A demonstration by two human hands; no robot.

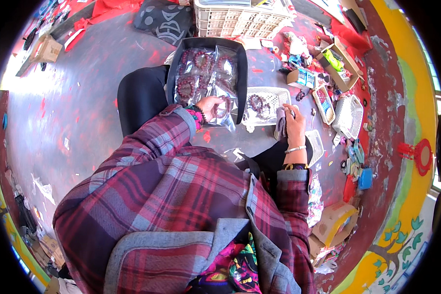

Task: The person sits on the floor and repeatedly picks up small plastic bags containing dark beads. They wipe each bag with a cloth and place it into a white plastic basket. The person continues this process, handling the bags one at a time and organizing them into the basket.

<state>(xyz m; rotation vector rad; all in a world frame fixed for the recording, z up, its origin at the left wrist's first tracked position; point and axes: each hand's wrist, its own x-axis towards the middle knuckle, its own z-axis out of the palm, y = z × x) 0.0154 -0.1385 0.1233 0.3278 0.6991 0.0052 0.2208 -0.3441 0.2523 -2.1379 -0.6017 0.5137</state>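
Observation:
A black tray (243, 63) in front of me is lined with clear plastic bags, each with a dark red beaded bracelet (186, 87) inside. At its near edge my left hand (209, 108) is closed on the side of a clear bag (225, 117) that also has a bracelet in it. To the right, my right hand (295, 128) is closed around a greyish-purple cloth (280, 122), which hangs down beside the white basket. That white basket (274, 92) stands right of the tray and contains several loose dark beaded bracelets (257, 104).
A large cream crate (240, 22) stands beyond the tray, next to a dark printed bag (162, 20). Small white baskets (349, 116), an open cardboard box (339, 63) and scattered goods crowd the right side. The worn floor (73, 112) stretches off to the left.

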